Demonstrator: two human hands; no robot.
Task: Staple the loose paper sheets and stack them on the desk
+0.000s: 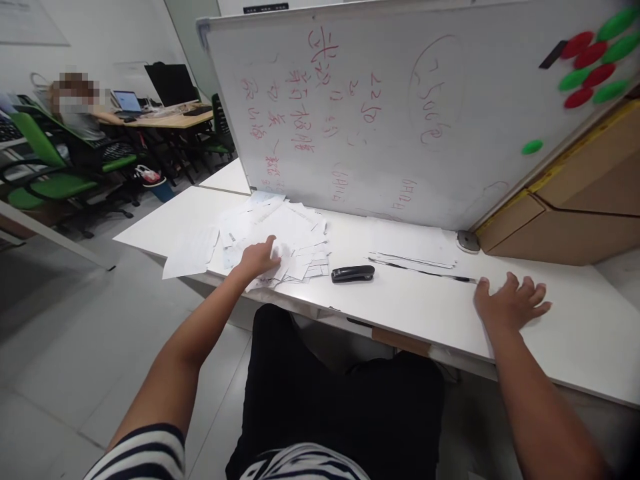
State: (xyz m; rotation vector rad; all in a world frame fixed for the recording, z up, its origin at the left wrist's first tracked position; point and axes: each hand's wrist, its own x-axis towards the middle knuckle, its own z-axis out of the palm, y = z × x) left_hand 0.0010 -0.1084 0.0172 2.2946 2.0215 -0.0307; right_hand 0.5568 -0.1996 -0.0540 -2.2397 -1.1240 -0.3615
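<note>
On the left part of the white table lies a messy heap of paper sheets point(300, 223). My left hand point(261, 257) rests over this heap, thumb and fingers apart, and no sheet is seen gripped in it. A black stapler point(353, 273) lies just right of the papers. A thin, dark, stick-like strip point(425, 271) runs along the tabletop to the right of the stapler; its kind is unclear. My right hand point(511, 303) is spread over the table at the strip's right end. Its thumb is close to that end, and whether they touch is unclear.
A whiteboard point(380, 120) with red writing and magnets stands along the table's back. Cardboard boxes point(575, 227) are at the right, beside a small grey device point(468, 241). One sheet point(190, 257) overhangs the front edge. A person point(83, 110) sits far left.
</note>
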